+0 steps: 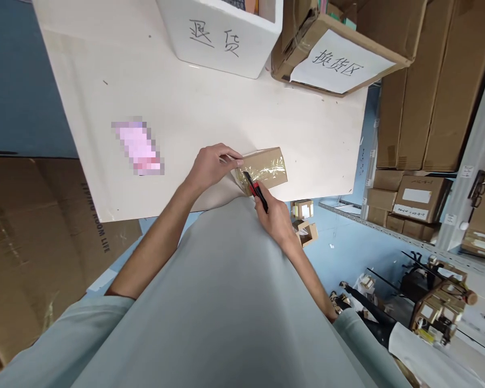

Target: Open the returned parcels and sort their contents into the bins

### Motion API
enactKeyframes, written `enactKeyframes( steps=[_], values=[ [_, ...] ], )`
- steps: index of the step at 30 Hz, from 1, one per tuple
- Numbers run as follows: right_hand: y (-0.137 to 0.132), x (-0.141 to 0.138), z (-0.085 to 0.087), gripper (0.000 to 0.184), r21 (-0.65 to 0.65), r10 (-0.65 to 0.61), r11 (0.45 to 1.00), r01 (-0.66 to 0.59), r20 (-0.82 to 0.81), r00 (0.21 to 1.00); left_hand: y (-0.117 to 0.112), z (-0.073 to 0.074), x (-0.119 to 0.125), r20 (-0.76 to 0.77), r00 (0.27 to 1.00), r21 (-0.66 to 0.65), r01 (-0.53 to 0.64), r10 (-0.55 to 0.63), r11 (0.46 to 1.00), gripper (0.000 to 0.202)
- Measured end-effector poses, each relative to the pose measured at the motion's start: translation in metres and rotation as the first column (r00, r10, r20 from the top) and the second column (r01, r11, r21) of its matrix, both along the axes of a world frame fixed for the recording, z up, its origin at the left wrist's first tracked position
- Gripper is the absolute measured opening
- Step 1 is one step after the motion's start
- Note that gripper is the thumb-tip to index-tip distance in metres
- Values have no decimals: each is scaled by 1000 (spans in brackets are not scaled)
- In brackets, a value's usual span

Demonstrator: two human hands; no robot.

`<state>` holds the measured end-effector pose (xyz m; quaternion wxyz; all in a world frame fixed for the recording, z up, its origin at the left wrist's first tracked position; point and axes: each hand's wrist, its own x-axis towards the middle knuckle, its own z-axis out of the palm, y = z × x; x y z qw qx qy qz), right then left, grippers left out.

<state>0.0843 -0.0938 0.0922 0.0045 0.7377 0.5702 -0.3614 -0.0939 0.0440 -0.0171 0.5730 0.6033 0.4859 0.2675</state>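
A small brown cardboard box (269,164) wrapped in clear tape lies near the front edge of the white table (145,97). My left hand (212,164) rests on the box's left end, fingers curled over its top edge. My right hand (275,218) grips a red and black utility knife (255,191), whose tip touches the near left corner of the box.
A white foam bin (222,37) with handwritten characters and a labelled cardboard box (339,54) stand at the table's back. A blurred pink item (139,146) lies left of the hands. Stacked cartons and metal shelving fill the right; a big cardboard sheet (36,237) leans at left.
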Motion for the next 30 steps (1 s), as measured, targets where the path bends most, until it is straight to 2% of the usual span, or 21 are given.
enactKeyframes(
  steps=[6,13,20,26,30],
  values=[
    [9,-16,-2,57,-56,18,998,-13,86,996,1,2,-2,29,999,-24,23,-22,999,29],
    [15,-29,14,59,-154,49,988,-26,144,988,-1,2,-1,5,1000,-57,-8,8,998,26],
    [35,-42,20,59,-260,174,959,-109,240,955,-3,3,-1,26,999,-97,-45,48,994,25],
    [25,-48,31,64,-396,313,902,-173,320,894,-13,3,2,-4,997,-100,-76,76,992,14],
    [20,-47,26,68,-402,339,894,-195,324,884,-20,0,4,-9,993,-66,-119,119,991,16]
  ],
)
